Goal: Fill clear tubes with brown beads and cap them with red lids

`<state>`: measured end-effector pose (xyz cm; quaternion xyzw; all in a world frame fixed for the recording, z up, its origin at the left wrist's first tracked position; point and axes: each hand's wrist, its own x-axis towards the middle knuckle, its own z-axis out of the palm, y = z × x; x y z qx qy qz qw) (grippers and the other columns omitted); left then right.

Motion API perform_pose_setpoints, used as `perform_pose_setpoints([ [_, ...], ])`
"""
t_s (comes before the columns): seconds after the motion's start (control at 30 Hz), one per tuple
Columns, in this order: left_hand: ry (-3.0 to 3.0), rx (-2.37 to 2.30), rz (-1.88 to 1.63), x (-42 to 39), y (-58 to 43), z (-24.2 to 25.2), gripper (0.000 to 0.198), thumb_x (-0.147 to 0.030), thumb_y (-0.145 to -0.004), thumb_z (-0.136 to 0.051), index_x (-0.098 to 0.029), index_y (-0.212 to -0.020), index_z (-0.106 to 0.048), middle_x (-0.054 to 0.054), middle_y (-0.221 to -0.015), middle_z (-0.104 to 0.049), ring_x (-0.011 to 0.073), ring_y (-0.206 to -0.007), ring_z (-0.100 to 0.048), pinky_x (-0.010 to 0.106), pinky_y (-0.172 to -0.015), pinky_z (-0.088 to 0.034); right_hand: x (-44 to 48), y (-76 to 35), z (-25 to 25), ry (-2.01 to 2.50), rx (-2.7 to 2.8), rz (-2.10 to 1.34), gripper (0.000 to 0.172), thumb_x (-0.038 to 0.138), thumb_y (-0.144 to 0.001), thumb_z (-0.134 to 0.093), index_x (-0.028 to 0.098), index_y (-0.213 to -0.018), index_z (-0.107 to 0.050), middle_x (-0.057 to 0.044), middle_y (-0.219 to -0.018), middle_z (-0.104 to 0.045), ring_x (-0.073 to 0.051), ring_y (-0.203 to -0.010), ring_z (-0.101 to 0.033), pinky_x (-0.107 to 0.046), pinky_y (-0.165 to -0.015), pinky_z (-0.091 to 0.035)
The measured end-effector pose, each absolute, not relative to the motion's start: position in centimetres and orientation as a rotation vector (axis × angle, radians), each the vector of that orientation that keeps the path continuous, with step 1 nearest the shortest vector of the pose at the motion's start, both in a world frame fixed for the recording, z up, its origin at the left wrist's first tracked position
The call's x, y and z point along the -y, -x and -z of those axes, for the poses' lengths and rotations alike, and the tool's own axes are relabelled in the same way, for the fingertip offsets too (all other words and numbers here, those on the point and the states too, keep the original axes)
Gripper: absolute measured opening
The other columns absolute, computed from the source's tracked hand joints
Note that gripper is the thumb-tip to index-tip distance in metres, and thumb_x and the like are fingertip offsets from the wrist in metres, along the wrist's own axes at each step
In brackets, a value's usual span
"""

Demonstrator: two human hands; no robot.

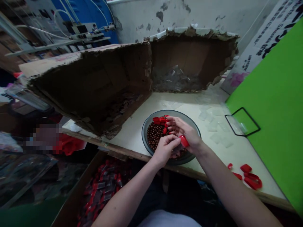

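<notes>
"Red plastic cap (184, 141), where is it?"

"Pinched in my right hand (182, 130), against a clear bag (178, 148) that my left hand (165, 150) grips."

"And below them?"

"A bowl (145, 134) of brown beads (153, 138) and red caps. Loose red pieces (245, 168) lie at four o'clock, a carton (71, 189) at seven."

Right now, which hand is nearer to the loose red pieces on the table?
Right hand: over the bowl, left of the red pieces. Left hand: farther, at the bowl's near rim.
</notes>
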<state>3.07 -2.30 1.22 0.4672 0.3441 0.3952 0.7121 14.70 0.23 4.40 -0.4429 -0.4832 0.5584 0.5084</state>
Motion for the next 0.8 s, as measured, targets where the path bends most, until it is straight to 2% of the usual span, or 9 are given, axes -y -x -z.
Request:
perform_pose_setpoints([
  [0.1,-1.115,-0.827,-0.957,2.4,-3.2,-1.7,0.042,-0.051,-0.080,-0.055,-0.015,-0.059,-0.049,-0.005,-0.046,-0.041,0.0050,-0.039,-0.035,0.019,-0.040,-0.026,0.7,-14.4,-4.9,0.954,1.170,-1.579,0.052,0.056,-0.092,-0.030,0.023,-0.118,-0.059,-0.008,-0.114,-0.065,-0.019,-0.109,-0.059,-0.034,-0.095,-0.047],
  [0.2,-1.250,-0.877,-1.010,2.9,-3.1,-3.0,0.044,-0.048,-0.085,-0.050,-0.015,-0.056,-0.048,-0.004,-0.048,-0.039,0.0056,-0.045,-0.032,0.021,-0.044,-0.026,1.7,-14.1,-5.8,0.922,1.179,-1.626,0.059,0.060,-0.091,-0.024,0.022,-0.122,-0.057,-0.009,-0.113,-0.066,-0.021,-0.113,-0.057,-0.037,-0.101,-0.043],
  [0.37,-1.430,-0.967,-1.055,4.0,-2.8,-4.4,0.043,-0.043,-0.087,-0.049,-0.015,-0.054,-0.045,-0.004,-0.050,-0.040,0.0070,-0.050,-0.034,0.021,-0.049,-0.029,2.7,-13.2,-6.3,0.958,1.147,-1.489,0.058,0.061,-0.091,-0.025,0.024,-0.126,-0.053,-0.008,-0.108,-0.068,-0.022,-0.108,-0.060,-0.037,-0.097,-0.046],
  [0.53,-1.394,-0.962,-0.931,3.6,-1.9,-4.0,0.042,-0.047,-0.085,-0.049,-0.017,-0.056,-0.046,-0.003,-0.052,-0.042,0.0082,-0.047,-0.037,0.021,-0.045,-0.030,2.8,-13.0,-6.2,0.873,1.115,-1.499,0.065,0.064,-0.090,-0.015,0.025,-0.123,-0.055,-0.008,-0.112,-0.067,-0.021,-0.111,-0.059,-0.039,-0.097,-0.046],
  [0.6,-1.419,-1.081,-0.988,3.3,0.3,-3.6,0.043,-0.048,-0.085,-0.049,-0.017,-0.056,-0.046,-0.002,-0.054,-0.043,0.0090,-0.050,-0.038,0.021,-0.047,-0.031,2.4,-15.0,-5.6,0.887,1.141,-1.433,0.065,0.064,-0.090,-0.015,0.025,-0.119,-0.058,-0.008,-0.113,-0.067,-0.021,-0.110,-0.060,-0.040,-0.096,-0.047],
  [0.67,-1.415,-1.329,-1.122,3.0,4.3,-2.6,0.043,-0.050,-0.084,-0.048,-0.017,-0.057,-0.048,-0.001,-0.055,-0.046,0.0106,-0.053,-0.040,0.022,-0.049,-0.033,1.7,-19.0,-4.3,1.094,1.185,-1.258,0.054,0.062,-0.088,-0.032,0.024,-0.111,-0.062,-0.007,-0.105,-0.069,-0.022,-0.100,-0.063,-0.039,-0.088,-0.050],
  [0.73,-1.367,-1.673,-1.230,3.0,9.8,-0.6,0.042,-0.053,-0.083,-0.047,-0.017,-0.063,-0.055,0.000,-0.060,-0.054,0.0134,-0.058,-0.046,0.023,-0.053,-0.037,1.1,-24.3,-2.3,1.493,1.257,-0.985,0.036,0.051,-0.079,-0.057,0.021,-0.099,-0.066,-0.006,-0.092,-0.071,-0.021,-0.084,-0.066,-0.036,-0.076,-0.051],
  [0.8,-1.361,-1.991,-1.153,3.4,16.1,2.6,0.041,-0.055,-0.080,-0.048,-0.017,-0.080,-0.064,0.004,-0.074,-0.065,0.0188,-0.071,-0.056,0.025,-0.060,-0.042,0.7,-29.5,-0.1,1.866,1.332,-0.635,0.026,0.041,-0.078,-0.059,0.021,-0.093,-0.067,-0.005,-0.087,-0.070,-0.020,-0.074,-0.065,-0.036,-0.072,-0.049],
])
